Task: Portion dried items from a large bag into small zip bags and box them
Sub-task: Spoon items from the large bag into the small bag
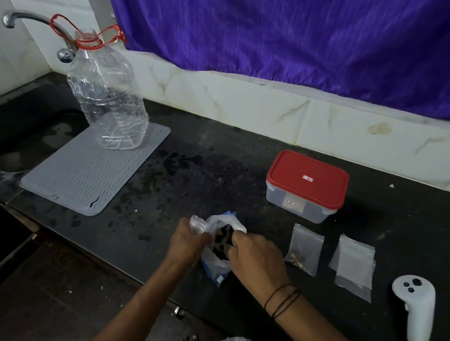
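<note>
Near the worktop's front edge my left hand grips the bag's rim. My right hand pinches the opposite rim, hiding most of the dark contents. The box sits lidded toward the back edge, zip bags between.

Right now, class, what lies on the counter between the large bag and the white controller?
In the head view, two lots of small zip bags lie between the large bag and the controller.

On the dark stone counter I see a crumpled clear plastic bottle with a red handle strap, standing on a grey ribbed silicone mat. A chrome tap reaches over the sink at left; purple curtain hangs behind. A white handheld controller lies far right.
</note>
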`<action>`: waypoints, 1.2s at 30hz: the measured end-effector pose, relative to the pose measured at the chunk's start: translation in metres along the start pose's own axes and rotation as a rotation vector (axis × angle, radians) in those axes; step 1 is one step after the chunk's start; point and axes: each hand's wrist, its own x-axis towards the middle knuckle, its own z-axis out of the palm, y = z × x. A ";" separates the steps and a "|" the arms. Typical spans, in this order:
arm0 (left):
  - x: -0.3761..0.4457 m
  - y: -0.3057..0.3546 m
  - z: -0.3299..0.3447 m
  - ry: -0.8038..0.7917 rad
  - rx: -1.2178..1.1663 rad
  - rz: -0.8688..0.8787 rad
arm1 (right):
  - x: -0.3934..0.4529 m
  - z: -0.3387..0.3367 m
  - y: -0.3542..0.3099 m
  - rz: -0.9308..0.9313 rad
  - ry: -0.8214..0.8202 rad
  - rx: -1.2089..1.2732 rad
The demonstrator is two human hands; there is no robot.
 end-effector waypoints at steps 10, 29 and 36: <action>0.002 -0.005 0.009 -0.135 -0.398 -0.025 | 0.003 0.023 0.026 0.218 -0.030 0.349; -0.006 0.000 -0.008 0.102 0.054 0.580 | -0.021 -0.014 0.034 0.414 0.407 1.043; -0.005 0.006 0.001 0.089 0.184 0.706 | -0.021 -0.048 0.014 0.252 0.410 1.008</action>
